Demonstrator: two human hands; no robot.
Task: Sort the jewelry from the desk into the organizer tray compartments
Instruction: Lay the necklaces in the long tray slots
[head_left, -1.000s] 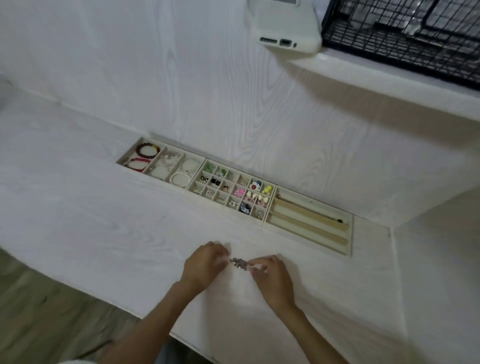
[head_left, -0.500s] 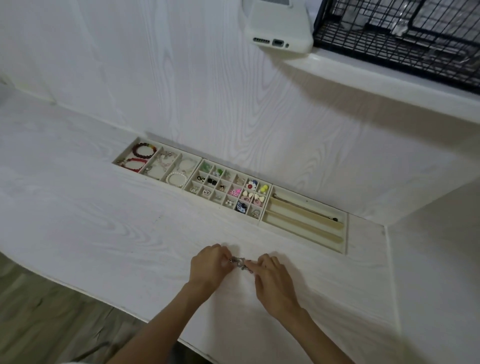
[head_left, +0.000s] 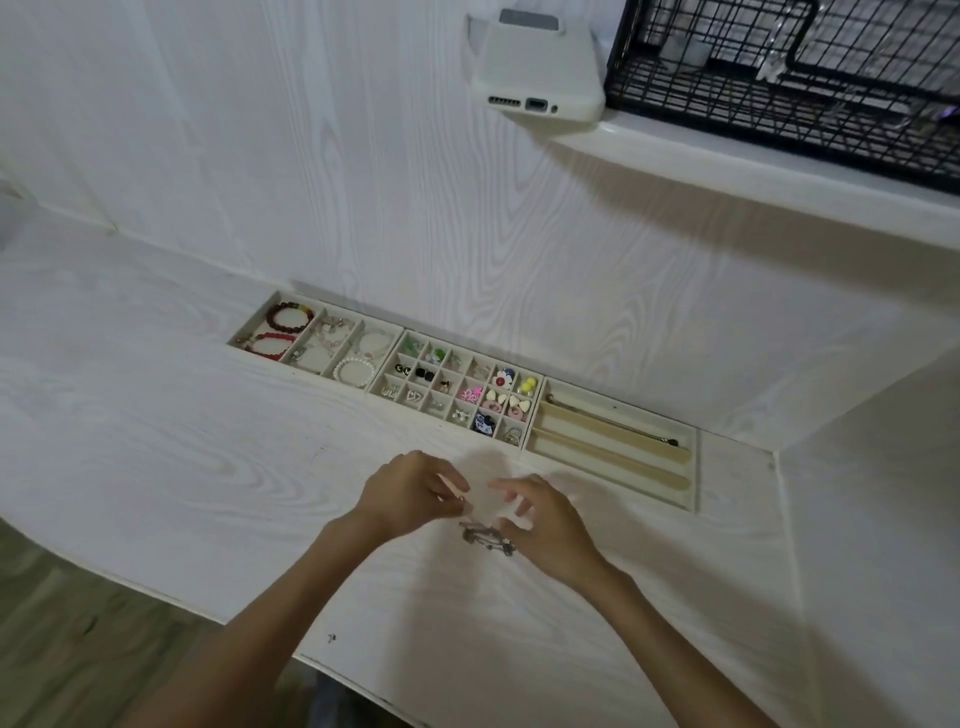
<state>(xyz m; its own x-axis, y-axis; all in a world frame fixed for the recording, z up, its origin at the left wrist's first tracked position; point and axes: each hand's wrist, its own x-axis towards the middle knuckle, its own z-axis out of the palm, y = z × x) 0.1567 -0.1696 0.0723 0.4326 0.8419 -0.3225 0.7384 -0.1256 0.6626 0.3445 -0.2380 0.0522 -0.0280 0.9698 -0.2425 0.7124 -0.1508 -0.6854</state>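
My left hand (head_left: 410, 493) sits at lower centre of the frame, fingers curled inward with thumb and fingertip pinched together; what they pinch is too small to tell, perhaps a tiny glinting bit. My right hand (head_left: 545, 525) lies just right of it, fingers loosely spread and bent, holding nothing that I can make out. A small silver jewelry piece (head_left: 488, 539) lies on the white desk (head_left: 156, 467) below the gap between my hands, touching or just beside my right thumb; which of the two I cannot tell.

The organizer tray (head_left: 693, 467) runs along the back wall, from centre left toward the right of the frame. Its left section holds a dark red bead bracelet (head_left: 289, 317), a bright red bracelet (head_left: 270, 347) and a white pearl bracelet (head_left: 355, 370). Its middle section is a grid of small cells holding earrings and studs, among them a white flower stud (head_left: 502, 378) and a yellow pair (head_left: 528, 385). Its right section holds long padded rolls (head_left: 608, 439), with a thin pin lying along the rear one.

At upper centre a white-cased phone (head_left: 540, 67) leans on a ledge beside a black wire basket (head_left: 779, 93).
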